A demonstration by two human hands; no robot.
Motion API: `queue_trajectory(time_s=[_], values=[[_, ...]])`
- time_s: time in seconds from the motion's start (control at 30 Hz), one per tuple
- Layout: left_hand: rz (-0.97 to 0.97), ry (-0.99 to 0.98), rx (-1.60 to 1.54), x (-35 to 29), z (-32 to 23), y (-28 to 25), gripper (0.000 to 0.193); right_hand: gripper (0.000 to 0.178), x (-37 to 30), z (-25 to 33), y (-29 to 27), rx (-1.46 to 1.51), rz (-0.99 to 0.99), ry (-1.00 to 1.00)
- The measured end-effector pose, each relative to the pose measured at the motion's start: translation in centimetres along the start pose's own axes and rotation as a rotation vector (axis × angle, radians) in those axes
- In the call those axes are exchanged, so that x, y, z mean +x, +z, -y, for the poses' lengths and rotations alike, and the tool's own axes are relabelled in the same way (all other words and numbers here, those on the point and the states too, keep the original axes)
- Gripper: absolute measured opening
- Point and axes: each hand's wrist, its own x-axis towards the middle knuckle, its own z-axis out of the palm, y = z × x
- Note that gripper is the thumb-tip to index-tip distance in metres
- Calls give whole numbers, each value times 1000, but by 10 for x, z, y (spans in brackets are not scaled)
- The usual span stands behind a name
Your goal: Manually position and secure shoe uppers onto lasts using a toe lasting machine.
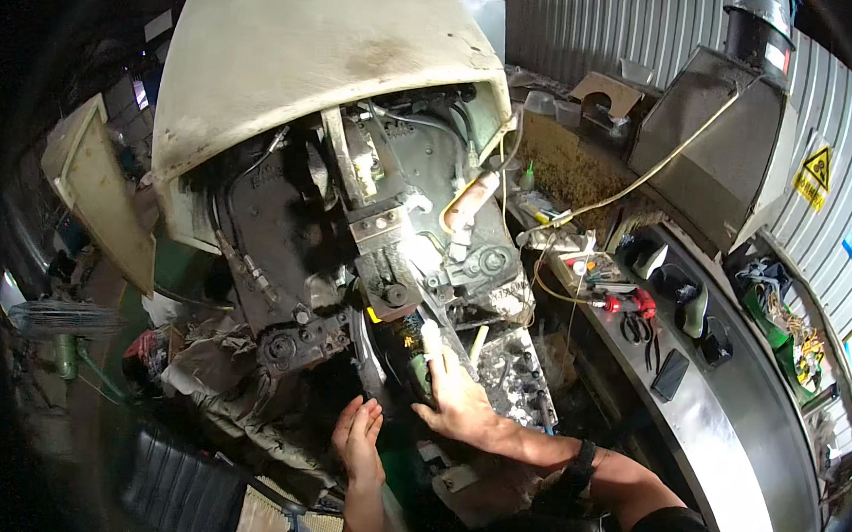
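Observation:
My right hand [458, 405] reaches in from the right under the machine's central head [388, 281]. Its fingers stretch forward and its thumb stands apart. A narrow white piece [431, 340] shows at its fingertips; whether it covers a finger or is separate is unclear. Beside that hand is a dark, greenish rounded form [423, 373], mostly hidden. Lower and to the left, my left hand [360, 443] points upward with fingers bent and close together, next to a black area. Anything between those fingers is too dark to make out.
The machine's cream hood [333, 36] arches above. A lamp [471, 202] lights its middle. To the right, a metal bench [717, 445] bears scissors [635, 328], a red tool [630, 304], a phone [670, 375] and several shoe-shaped pieces [693, 312]. A black chair [178, 485] stands at lower left.

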Motion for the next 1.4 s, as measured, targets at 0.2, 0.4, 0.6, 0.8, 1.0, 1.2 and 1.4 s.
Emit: queue_trajectory(time_s=[0.2, 0.4, 0.6, 0.8, 1.0, 1.2, 1.4], values=[[61, 15, -84, -4, -24, 18, 37, 94, -33, 21, -29, 713, -70, 255], [429, -46, -701, -57, -62, 88, 59, 56, -110, -15, -47, 2219, 525, 550], [603, -238, -484, -84, -40, 100, 61, 64, -97, -15, -82, 1294, -47, 255], [513, -191, -267, -126, -10, 129, 57, 24, -95, 16, -123, 289, -425, 50], [525, -244, -103, -145, 8, 156, 54, 31, -122, -16, -146, 117, -294, 110], [744, -451, -123, -156, 19, 169, 66, 72, -183, -26, -165, 1109, -173, 267], [980, -266, 60, -175, 38, 199, 68, 71, -205, -53, -199, 1032, -308, 288]])
